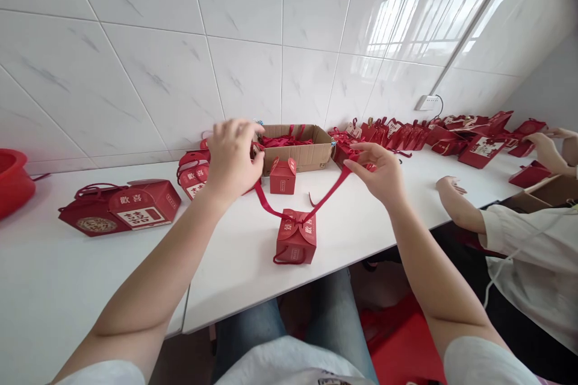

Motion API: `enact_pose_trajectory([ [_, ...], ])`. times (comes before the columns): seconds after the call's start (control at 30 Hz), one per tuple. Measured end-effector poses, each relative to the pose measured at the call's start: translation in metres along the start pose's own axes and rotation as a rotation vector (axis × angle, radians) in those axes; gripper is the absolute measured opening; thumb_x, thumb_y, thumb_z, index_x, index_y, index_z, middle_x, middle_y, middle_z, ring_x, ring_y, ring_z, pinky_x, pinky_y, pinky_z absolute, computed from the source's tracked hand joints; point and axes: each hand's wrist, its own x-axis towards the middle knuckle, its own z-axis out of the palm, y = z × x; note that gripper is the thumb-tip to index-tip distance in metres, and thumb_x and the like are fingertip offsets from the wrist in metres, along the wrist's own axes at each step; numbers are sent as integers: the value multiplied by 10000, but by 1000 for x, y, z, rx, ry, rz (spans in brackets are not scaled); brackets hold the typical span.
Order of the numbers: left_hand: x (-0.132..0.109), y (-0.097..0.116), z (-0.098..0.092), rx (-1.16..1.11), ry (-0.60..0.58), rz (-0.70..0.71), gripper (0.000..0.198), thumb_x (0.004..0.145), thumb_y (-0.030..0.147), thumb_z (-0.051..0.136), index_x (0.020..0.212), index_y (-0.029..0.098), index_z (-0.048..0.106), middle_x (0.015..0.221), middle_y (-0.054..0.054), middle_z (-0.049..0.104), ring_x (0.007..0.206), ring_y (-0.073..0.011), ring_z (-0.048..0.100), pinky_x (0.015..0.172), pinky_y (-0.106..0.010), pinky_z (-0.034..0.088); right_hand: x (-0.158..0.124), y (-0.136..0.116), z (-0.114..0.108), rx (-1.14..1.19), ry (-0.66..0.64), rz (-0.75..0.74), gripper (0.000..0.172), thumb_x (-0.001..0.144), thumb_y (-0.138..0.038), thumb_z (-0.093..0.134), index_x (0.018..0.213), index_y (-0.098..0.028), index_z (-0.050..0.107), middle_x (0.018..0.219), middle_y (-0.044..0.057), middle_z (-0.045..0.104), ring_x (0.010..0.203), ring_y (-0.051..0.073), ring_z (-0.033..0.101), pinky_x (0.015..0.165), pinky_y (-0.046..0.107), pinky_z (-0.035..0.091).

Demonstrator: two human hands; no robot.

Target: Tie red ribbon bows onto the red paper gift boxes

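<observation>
A small red gift box (pixel 295 239) stands near the front edge of the white table (pixel 67 277). A red ribbon (pixel 329 194) runs through its top and spreads out in a V. My left hand (pixel 235 156) is closed on the left end of the ribbon, raised above the table. My right hand (pixel 377 171) pinches the right end at about the same height. Both ends are pulled taut and apart.
A second small red box (pixel 283 175) stands behind the first. An open cardboard box (pixel 300 147) holds red ribbons. Flat red boxes (pixel 120 207) lie at the left, a red basin (pixel 13 180) at the far left. Another person (pixel 533 252) sits at the right among several red boxes (pixel 478 147).
</observation>
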Motion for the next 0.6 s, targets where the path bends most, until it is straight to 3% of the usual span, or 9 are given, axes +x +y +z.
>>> enact_pose_trajectory([
  [0.03, -10, -3, 6, -22, -75, 47, 232, 770, 190, 599, 1003, 190, 595, 1146, -80, 601, 1151, -298, 482, 983, -488, 381, -3, 8, -6, -122, -25, 3, 295, 748, -309, 671, 1022, -203, 646, 760, 22, 651, 707, 191, 634, 750, 388, 506],
  [0.1, -32, -7, 23, -163, -338, 140, 162, 791, 222, 581, 946, 207, 622, 1068, -49, 639, 1084, -254, 535, 965, -427, 422, -8, 21, -15, -354, -103, -8, 308, 750, -291, 660, 1046, -206, 651, 894, 73, 666, 816, 254, 640, 806, 470, 481],
  [0.17, -54, -8, 45, -272, -527, 120, 154, 800, 287, 589, 930, 219, 636, 1080, -53, 643, 1072, -245, 555, 956, -406, 439, -15, 28, -15, -465, -158, -51, 327, 767, -299, 644, 1076, -195, 651, 1058, 134, 636, 973, 322, 603, 861, 533, 447],
  [0.23, -73, -8, 65, -345, -584, 50, 223, 806, 375, 592, 958, 218, 639, 1161, -80, 618, 1110, -260, 546, 967, -417, 438, -24, 29, -3, -392, -259, -111, 318, 808, -322, 609, 1094, -189, 648, 1135, 154, 607, 1058, 324, 572, 911, 520, 437],
  [0.37, -92, -7, 90, -471, -634, -57, 270, 780, 459, 611, 884, 214, 656, 1261, -105, 560, 1184, -289, 511, 1002, -443, 421, -51, 26, 40, -86, -686, -141, 292, 856, -344, 572, 1117, -234, 641, 1137, 99, 625, 1023, 240, 611, 917, 408, 481],
  [0.47, -96, -12, 92, -562, -671, -129, 239, 790, 420, 602, 901, 218, 664, 1266, -99, 551, 1126, -269, 563, 994, -423, 439, -69, 25, 63, -59, -763, -123, 337, 837, -379, 601, 1132, -220, 637, 1133, 108, 623, 1027, 246, 605, 892, 402, 494],
  [0.6, -99, -21, 87, -636, -694, -153, 225, 801, 324, 575, 990, 237, 660, 1259, -82, 558, 1120, -246, 569, 980, -396, 456, -80, 22, 70, -38, -756, -106, 510, 798, -466, 633, 1248, -235, 564, 1136, 104, 602, 1048, 252, 577, 895, 400, 488],
])
